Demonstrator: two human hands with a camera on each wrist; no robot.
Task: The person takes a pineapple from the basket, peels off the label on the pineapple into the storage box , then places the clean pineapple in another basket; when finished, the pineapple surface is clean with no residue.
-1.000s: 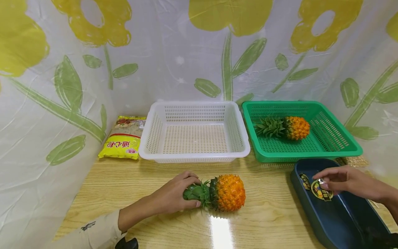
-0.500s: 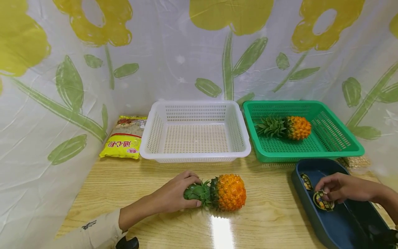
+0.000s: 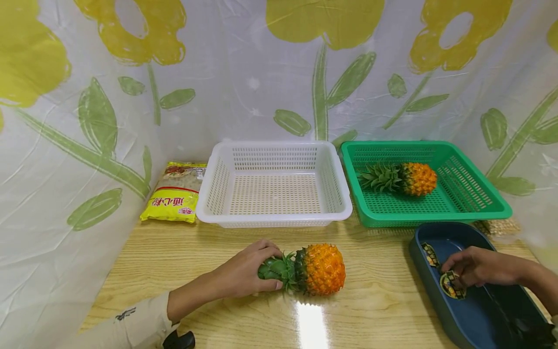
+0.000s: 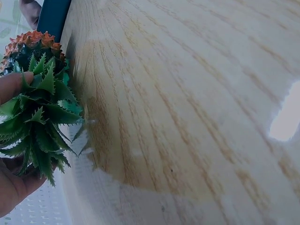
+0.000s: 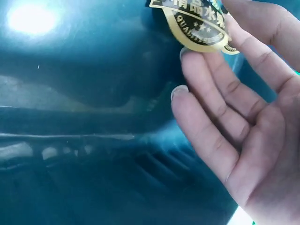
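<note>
Two hands were at work on the pale wooden table (image 3: 218,310). From the head view, the left hand (image 3: 244,274) was curled round the green leafy crown of an orange plastic pineapple (image 3: 320,269), probably pinning it on its side so it would not roll; the right hand (image 3: 475,266) reached into a dark blue plastic tray (image 3: 462,320), fingers on a gold-rimmed round sticker (image 3: 451,285).

The left wrist view showed fingers (image 4: 11,84) wrapped round the spiky leaves (image 4: 40,122).

The right wrist view showed fingertips (image 5: 187,54) touching the sticker's (image 5: 199,23) edge, seemingly to lift it; a firm pinch could not be told.
</note>
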